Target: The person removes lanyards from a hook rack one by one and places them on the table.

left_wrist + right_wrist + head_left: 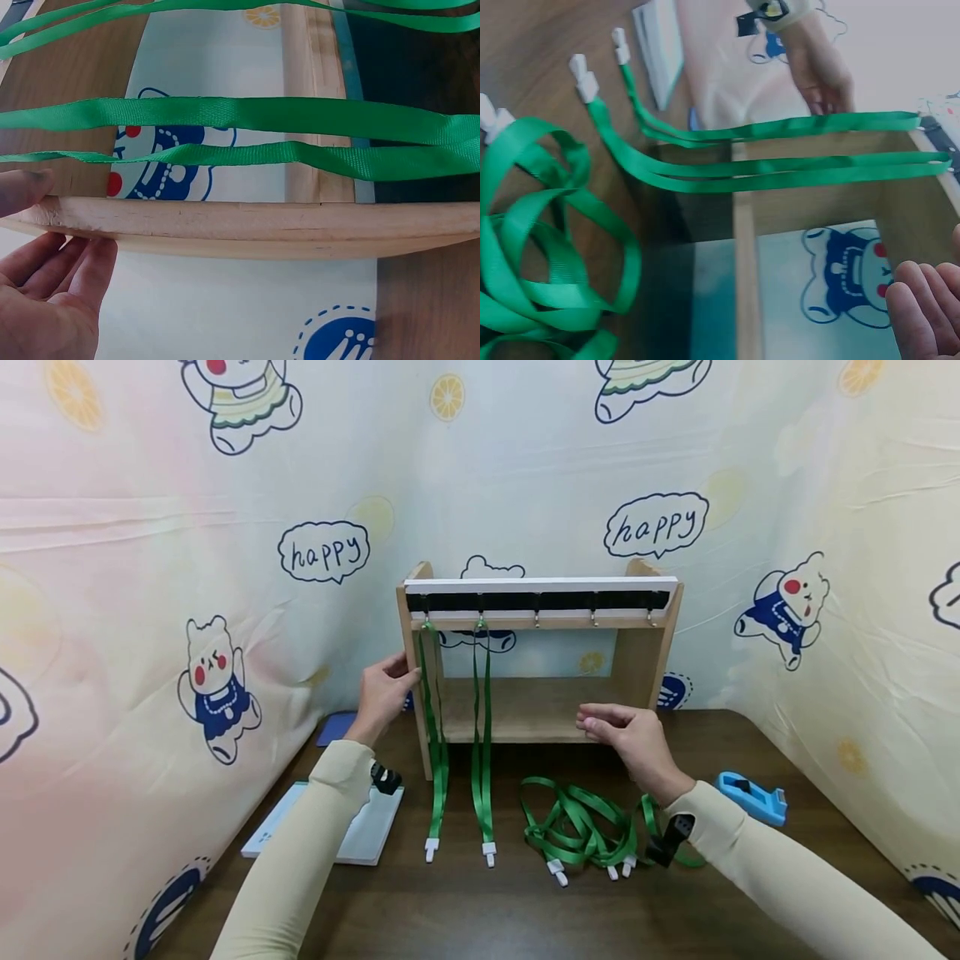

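Note:
My left hand (384, 693) pinches the front edge of the left side panel (247, 225) of a wooden rack (656, 672), thumb on the inner face and fingers on the outer. A green lanyard (438, 777) with a white clip hangs from the leftmost hook, just beside that hand. On the second hook hangs another green lanyard (486, 777), its clip also at the bottom. My right hand (637, 743) hovers in front of the rack's right part, fingers extended and holding nothing. Below it, a tangled pile of green lanyards (577, 827) with white clips lies on the table.
Several bare metal hooks (536, 617) line the black strip to the right. A blue tape dispenser (752, 799) sits on the right, partly beyond my right forearm. A white booklet (367, 835) lies under my left forearm, and a patterned curtain (487, 485) surrounds the table (480, 918).

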